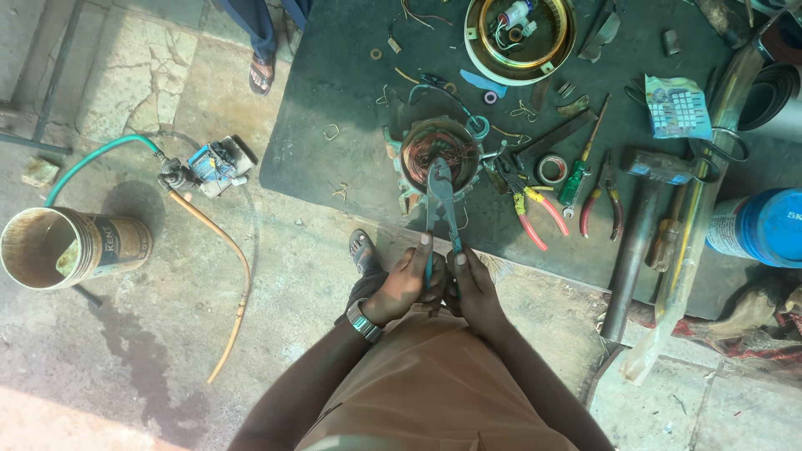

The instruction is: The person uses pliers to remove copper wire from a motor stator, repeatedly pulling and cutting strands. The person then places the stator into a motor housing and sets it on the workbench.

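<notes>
head view, frame centre: left hand (407,280) and right hand (473,282) squeeze the cutter (440,200) handles, its nose in the motor coil (440,154); cutting step, next needs firmer squeeze.

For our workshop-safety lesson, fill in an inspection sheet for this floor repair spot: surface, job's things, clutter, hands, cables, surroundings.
Surface: dark mat on a cracked concrete floor.
Job's things: motor stator with copper windings; long-handled cutters, jaws at the windings.
Clutter: red-handled pliers, green screwdriver, hammer, tape roll, round motor cover, wire scraps.
Hands: left hand and right hand each grip a cutter handle.
Cables: green hose and orange hose meet at a small fitting.
Surroundings: open tin can, blue container, another person's sandalled foot.
</notes>
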